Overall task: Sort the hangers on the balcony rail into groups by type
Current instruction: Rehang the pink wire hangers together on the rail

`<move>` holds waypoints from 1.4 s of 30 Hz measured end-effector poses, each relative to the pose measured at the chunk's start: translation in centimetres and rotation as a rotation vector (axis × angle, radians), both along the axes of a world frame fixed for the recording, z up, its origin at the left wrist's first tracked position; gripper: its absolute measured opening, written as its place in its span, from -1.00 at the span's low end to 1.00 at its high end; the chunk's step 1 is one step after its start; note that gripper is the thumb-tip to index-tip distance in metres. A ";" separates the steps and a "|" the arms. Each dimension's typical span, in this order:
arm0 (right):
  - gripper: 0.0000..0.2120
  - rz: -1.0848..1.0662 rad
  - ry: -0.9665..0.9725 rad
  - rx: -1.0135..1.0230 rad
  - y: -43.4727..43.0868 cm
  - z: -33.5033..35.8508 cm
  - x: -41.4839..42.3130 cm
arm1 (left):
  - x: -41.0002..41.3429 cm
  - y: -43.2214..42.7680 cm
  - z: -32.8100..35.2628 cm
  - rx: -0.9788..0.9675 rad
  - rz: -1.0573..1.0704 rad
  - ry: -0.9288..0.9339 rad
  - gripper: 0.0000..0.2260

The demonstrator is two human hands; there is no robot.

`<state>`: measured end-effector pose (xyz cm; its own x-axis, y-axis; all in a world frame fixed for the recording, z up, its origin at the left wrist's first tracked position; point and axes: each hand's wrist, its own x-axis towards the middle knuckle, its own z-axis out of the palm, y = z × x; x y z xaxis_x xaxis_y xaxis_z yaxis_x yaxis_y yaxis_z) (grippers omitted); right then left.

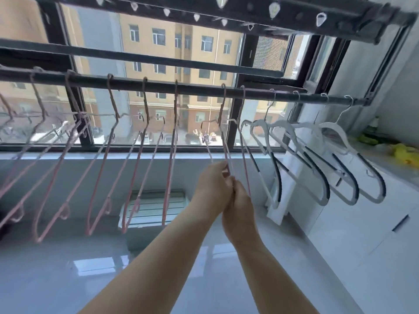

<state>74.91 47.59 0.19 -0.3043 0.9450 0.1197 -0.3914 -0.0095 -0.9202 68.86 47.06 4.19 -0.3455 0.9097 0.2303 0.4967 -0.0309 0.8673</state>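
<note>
Rail [199, 87] runs left to right across the window, hangers hooked along it. Sorting looks largely done: pink wire hangers [171, 155] fill the left and middle, white padded hangers [340, 132] with dark grip strips sit bunched at the right end.

Both hands meet low at the boundary between the two groups, on one pink wire hanger [224, 146] whose hook is on the rail.
- Left hand [212, 184]: thumb and fingertips pinching the hanger's thin wires near their lower part.
- Right hand [238, 207]: just beneath, touching the left, fingers curled in. It seems to grip the same wires lower down (the contact itself is hidden by the knuckles).

Why the low hold, as I read it: the rail is high overhead, so I steer from the bottom, and two hands keep the springy frame from twisting while the hook slides or lifts.

One more pinkish hanger hangs just right of the held one, beside the first white one. I cannot tell whether its frame is tangled with its neighbour.

Look of the held piece: slim, pale pink coating, long neck, narrow from this angle. It should flex easily.

To the right, a counter [399, 168] carries something yellow [403, 152].
</note>
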 end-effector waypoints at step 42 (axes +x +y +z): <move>-0.64 -0.548 -0.810 0.774 -4.1 0.6 -1.6 | -6.2 -3.2 0.8 0.229 0.198 0.161 -0.62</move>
<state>73.33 43.53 0.79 -0.1388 0.7357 0.6630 0.5093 0.6271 -0.5894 62.67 43.83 4.96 -0.4527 0.7472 0.4866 0.6427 -0.1048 0.7589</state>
